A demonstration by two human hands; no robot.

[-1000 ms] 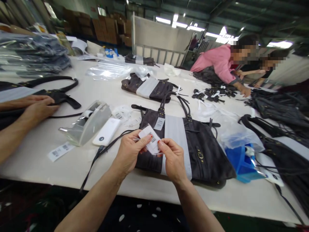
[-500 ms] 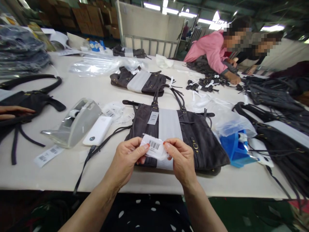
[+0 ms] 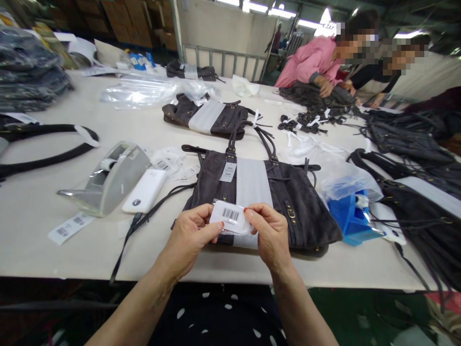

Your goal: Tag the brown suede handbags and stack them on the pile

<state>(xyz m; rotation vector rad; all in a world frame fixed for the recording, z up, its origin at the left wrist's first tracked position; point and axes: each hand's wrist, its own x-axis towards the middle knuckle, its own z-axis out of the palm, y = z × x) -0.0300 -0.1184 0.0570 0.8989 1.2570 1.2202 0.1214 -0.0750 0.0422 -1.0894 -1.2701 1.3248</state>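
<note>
Between my two hands is a small clear plastic packet with a white barcode label, held flat above a dark grey handbag. My left hand pinches its left edge between thumb and fingers. The right edge is gripped by my right hand, thumb on top. Below lies the handbag, with a white wrap band around its middle, a paper tag near one handle, and its handles tied together at the top. What is inside the packet behind the label cannot be made out.
Left of the bag are a grey tape dispenser, a white power bank, loose labels and several small packets. A blue tape dispenser stands at right. Behind lies another wrapped bag; a person in pink works across the table.
My hands keep hold of the packet, and its label now faces me more flatly. At far left, the other person's hand has left view and the bag there has shifted.
</note>
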